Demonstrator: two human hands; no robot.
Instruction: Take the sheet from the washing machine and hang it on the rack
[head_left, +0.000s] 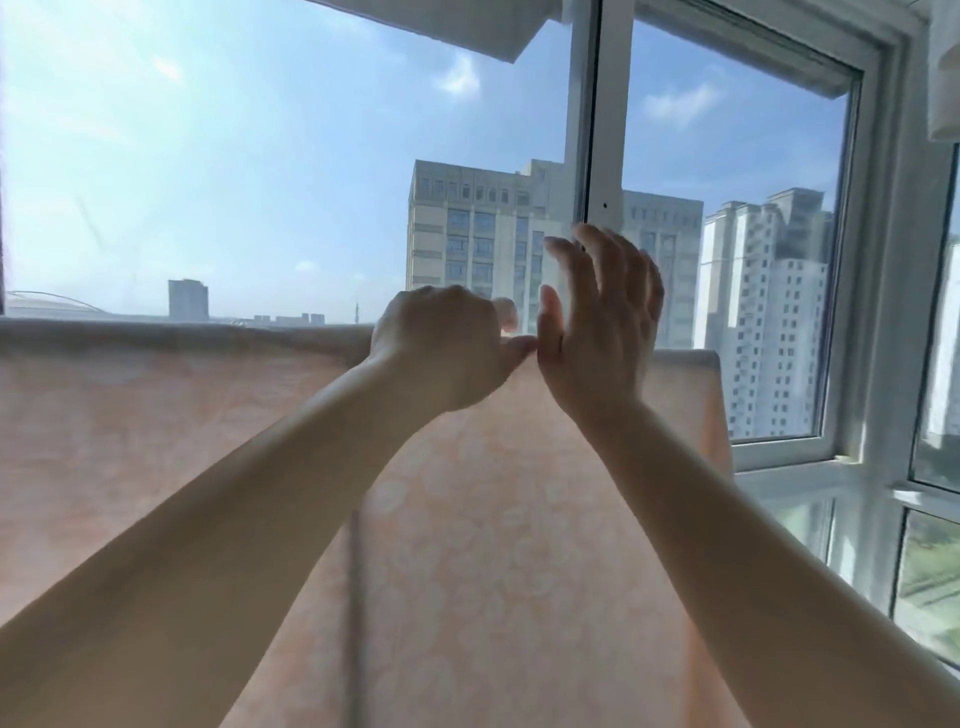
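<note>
Here no brand, label or writing can be read on anything; the sheet (156, 415) is a pale peach cloth with a faint pattern of lighter round blots, draped over a bar hidden under its top fold and hanging down below both hands. The left hand (441, 348) grips that top fold with curled fingers. Just beside it, the right hand (597, 322) is raised with fingers straight and spread, holding nothing, in front of the window frame (592, 130).
</note>
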